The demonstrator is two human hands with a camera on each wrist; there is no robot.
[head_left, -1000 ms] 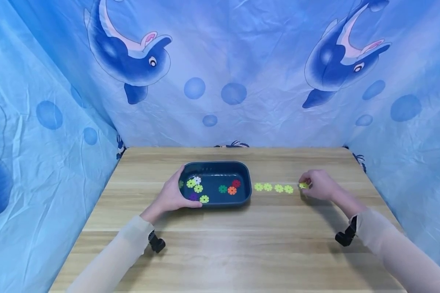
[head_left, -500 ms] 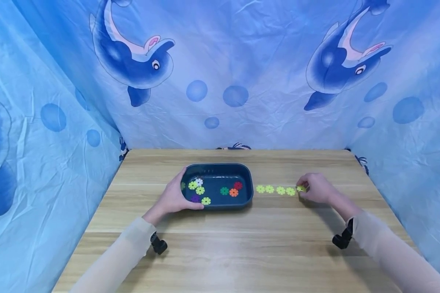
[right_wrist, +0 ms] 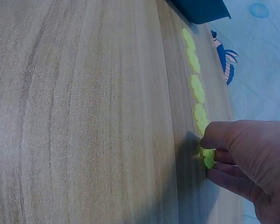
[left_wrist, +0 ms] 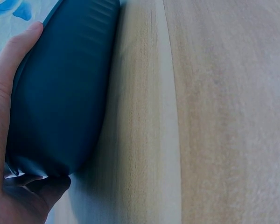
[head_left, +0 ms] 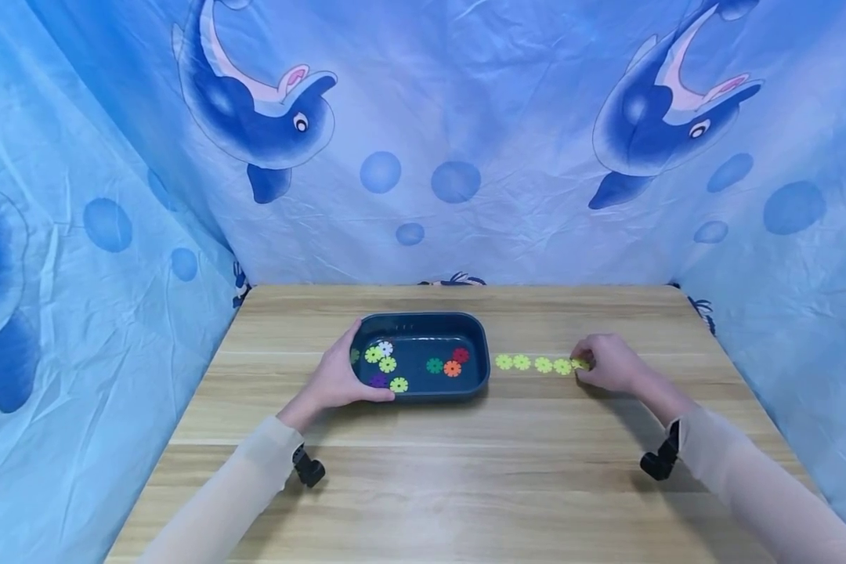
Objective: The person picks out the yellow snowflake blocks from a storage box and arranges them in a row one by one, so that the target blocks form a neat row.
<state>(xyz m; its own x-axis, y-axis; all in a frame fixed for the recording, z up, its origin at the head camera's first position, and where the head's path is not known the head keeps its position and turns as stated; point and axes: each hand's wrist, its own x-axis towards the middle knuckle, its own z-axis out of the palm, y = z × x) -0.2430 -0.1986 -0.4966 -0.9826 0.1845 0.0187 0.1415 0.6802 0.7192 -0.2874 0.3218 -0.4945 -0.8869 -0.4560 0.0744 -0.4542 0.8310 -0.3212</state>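
Note:
My left hand [head_left: 334,380] grips the left end of a dark blue plastic bin [head_left: 423,392], thumb along the near rim and fingers round the far-left corner. In the left wrist view the bin's outer wall [left_wrist: 65,88] fills the space beside the thumb. At the right end of a row of yellow-green snowflake discs [head_left: 521,363], my right hand [head_left: 609,363] pinches another yellow-green snowflake disc [right_wrist: 208,158] by its edges. That disc lies low at the table, close up to the last one in the row; the fingers partly cover it.
Inside the bin are loose snowflake discs: several yellow-green, plus white, purple, green, orange [head_left: 452,369] and red [head_left: 460,355] ones. The wooden table [head_left: 437,478] ends at a blue dolphin-print cloth [head_left: 409,117] behind and at both sides.
My right hand has brought its snowflake disc leftward and down to the row's right end, closing the gap. The left hand keeps its grip on the bin. The head view has shifted slightly.

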